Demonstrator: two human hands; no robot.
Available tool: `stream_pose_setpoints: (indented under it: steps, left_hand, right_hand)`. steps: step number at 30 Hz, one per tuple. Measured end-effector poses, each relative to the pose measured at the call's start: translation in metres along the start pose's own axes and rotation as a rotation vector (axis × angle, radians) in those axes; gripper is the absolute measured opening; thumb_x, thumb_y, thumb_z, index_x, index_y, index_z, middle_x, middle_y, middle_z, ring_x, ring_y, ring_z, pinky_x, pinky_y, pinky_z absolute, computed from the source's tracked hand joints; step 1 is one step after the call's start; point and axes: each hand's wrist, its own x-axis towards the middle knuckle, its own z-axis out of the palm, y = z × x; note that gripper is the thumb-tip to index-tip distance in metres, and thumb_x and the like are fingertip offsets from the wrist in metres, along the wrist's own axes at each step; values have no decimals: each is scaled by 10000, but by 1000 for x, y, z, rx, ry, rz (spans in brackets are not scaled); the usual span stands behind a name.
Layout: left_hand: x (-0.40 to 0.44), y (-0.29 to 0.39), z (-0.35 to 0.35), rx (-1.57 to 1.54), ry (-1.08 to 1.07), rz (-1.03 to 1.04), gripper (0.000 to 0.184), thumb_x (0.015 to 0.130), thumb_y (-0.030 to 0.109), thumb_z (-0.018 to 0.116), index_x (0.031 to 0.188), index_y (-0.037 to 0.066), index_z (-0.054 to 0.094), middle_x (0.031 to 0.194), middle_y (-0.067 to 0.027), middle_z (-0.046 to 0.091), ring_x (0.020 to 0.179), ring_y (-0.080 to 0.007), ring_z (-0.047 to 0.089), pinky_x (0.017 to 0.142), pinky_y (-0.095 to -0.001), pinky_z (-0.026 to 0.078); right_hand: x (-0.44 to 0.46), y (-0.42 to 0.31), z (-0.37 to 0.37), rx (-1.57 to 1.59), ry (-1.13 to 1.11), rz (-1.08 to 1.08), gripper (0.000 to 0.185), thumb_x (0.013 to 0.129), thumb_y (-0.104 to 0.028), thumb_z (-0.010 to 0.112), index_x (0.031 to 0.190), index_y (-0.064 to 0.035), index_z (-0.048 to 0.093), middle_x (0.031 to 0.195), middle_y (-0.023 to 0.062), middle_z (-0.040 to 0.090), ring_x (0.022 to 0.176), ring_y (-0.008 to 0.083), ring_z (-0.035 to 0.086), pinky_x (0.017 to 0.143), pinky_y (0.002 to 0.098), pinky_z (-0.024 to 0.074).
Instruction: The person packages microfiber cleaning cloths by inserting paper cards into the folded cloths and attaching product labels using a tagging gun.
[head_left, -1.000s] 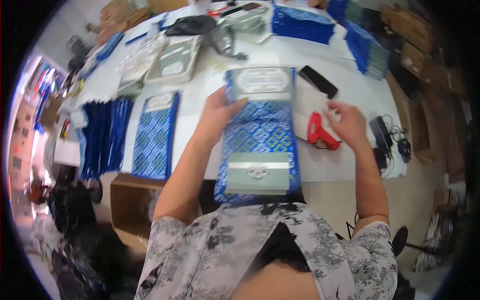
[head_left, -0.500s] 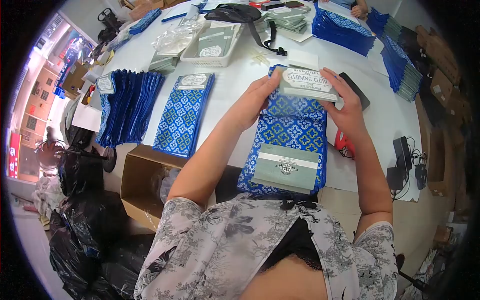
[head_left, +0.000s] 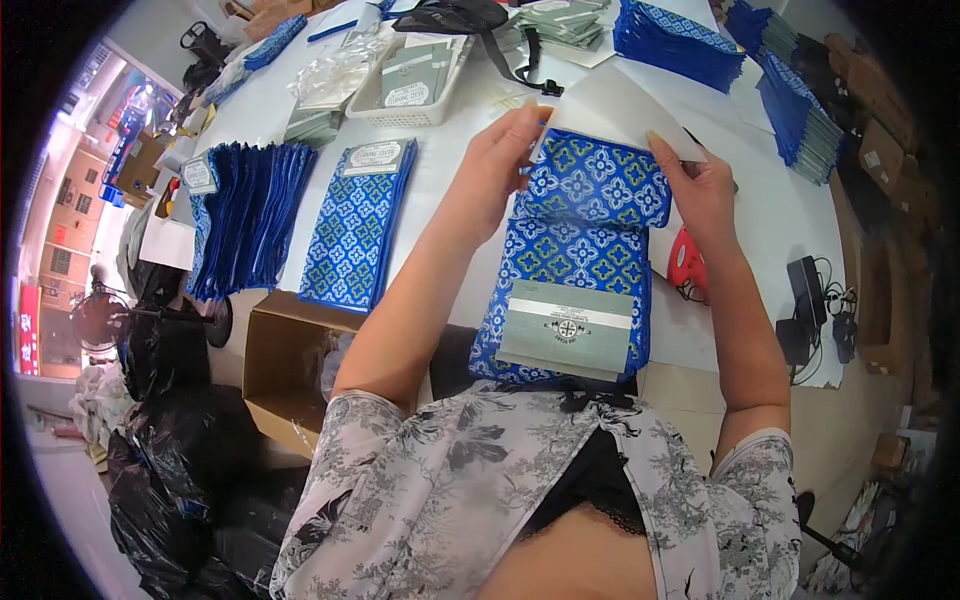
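Note:
In the middle lies a stack of blue patterned cloths (head_left: 580, 255), its top cloth folded at the far end. A grey-green printed label card (head_left: 565, 328) rests on the near end of the stack. Above the far end a second label card (head_left: 620, 105) is lifted, its plain pale side showing. My right hand (head_left: 700, 185) pinches this card's right end between thumb and fingers. My left hand (head_left: 505, 155) is closed at its left end, beside the cloth's edge; its fingertips are partly hidden.
To the left stand a labelled cloth stack (head_left: 355, 225) and a thick row of folded cloths (head_left: 250, 215). A white basket (head_left: 400, 115) holds label cards. A red tool (head_left: 687, 265) lies right of the cloths. An open carton (head_left: 275, 370) sits below the table edge.
The printed face of the upper label card has turned out of sight; its pale side now shows. The right hand has lowered slightly and the left hand has moved a little left.

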Motion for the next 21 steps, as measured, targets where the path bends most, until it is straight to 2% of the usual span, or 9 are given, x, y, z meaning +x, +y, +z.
stream_pose_setpoints:
  steps: [2,3,4,6,10,12,13,17,21]
  left_hand:
    - [-2,7,-2,194,33,84,560,918,366,682,1340,49,494,1034,-22,632,868,-96,603,703,-195,485]
    - [-8,11,7,219,55,200,651,840,309,782,1336,27,468,1050,-64,616,878,-140,611,690,-243,507]
    - [-8,7,9,222,56,199,651,840,309,782,1336,27,468,1050,-64,616,878,-140,611,690,-243,507]
    - [-9,0,11,425,195,398,548,800,217,810,1237,25,540,1040,-62,620,905,-100,589,675,-239,476]
    - [-21,-2,14,525,264,300,443,778,123,826,1120,39,557,976,-60,623,857,-87,591,646,-209,467]
    - [-22,-12,7,586,226,222,473,791,167,817,1119,-2,520,845,-52,598,713,-133,620,604,-245,490]
    - [-21,-19,4,513,225,257,375,792,126,804,1045,-1,557,746,-24,583,676,-116,613,585,-246,477]
    - [-17,-24,4,617,259,363,310,795,101,788,1009,5,586,723,-44,612,656,-115,611,574,-262,477]
    - [-18,-15,15,661,335,435,282,800,65,761,1036,18,612,691,-75,639,615,-132,607,564,-278,477]
  right_hand:
    - [2,1,0,4,-28,-73,330,935,-184,688,1186,27,653,986,83,710,843,92,636,724,231,520]
    - [2,-1,-1,6,-28,-72,330,935,-184,688,1186,27,653,986,83,710,843,92,636,724,231,520]
    - [2,-3,-2,-41,-44,-74,314,934,-177,687,1174,25,661,982,81,710,841,91,636,724,230,520]
    - [2,-5,-3,-86,-62,-78,299,934,-170,687,1162,22,670,978,80,709,838,90,636,724,230,520]
    - [-1,-6,-6,-134,-77,-212,251,931,-137,682,1120,29,688,924,48,700,827,84,623,738,225,507]
    - [-4,-8,-9,-169,-84,-256,235,932,-122,678,1108,33,691,906,37,695,827,84,618,745,224,501]
    - [-4,-8,-10,-191,-100,-318,228,933,-102,667,1117,31,688,909,43,693,837,91,617,755,227,496]
    - [-6,-18,-12,-261,-118,-484,220,931,-25,622,1136,17,686,969,83,694,880,120,623,781,236,484]
    - [-10,-35,-15,-318,-131,-544,260,915,20,596,1156,-8,689,1042,114,696,937,157,646,814,248,494]
